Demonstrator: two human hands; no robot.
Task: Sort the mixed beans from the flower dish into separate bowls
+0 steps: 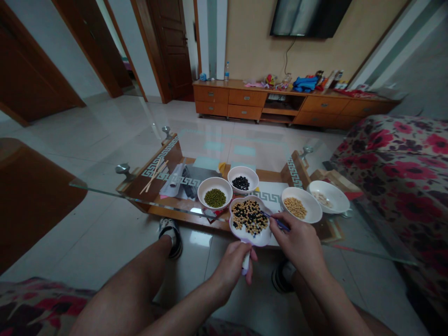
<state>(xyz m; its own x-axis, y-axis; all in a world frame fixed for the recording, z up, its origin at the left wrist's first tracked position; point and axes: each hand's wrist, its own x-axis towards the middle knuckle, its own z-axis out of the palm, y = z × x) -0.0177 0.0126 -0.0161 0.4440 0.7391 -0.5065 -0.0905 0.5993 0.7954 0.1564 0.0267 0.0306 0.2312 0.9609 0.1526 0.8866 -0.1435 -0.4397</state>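
Spanning the lower middle of the view, a glass coffee table [105,186] carries four white bowls over a patterned wooden shelf, with a flowered sofa [395,168] at the right and a long wooden cabinet [245,100] against the far wall. On the glass stand a bowl of green beans [214,191], a bowl of black beans [243,179], a bowl of yellow beans [301,204] and a nearly bare bowl [329,196] beside it; chopsticks [154,176] lie on the shelf at the left. Nearest the person, held just above the table's front edge, is a flower-shaped dish of mixed beans [249,219], black and yellow together. The left hand [233,263] has its fingers curled tight round the dish's short handle, keeping it level. The right hand [301,242] pinches blue tweezers [278,223], whose tips reach into the mix at the dish's right edge. The step in hand looks like sorting: picking single beans by colour. A next move would call for a firm nip on one bean, a steady dish, and a short carry to the matching bowl.
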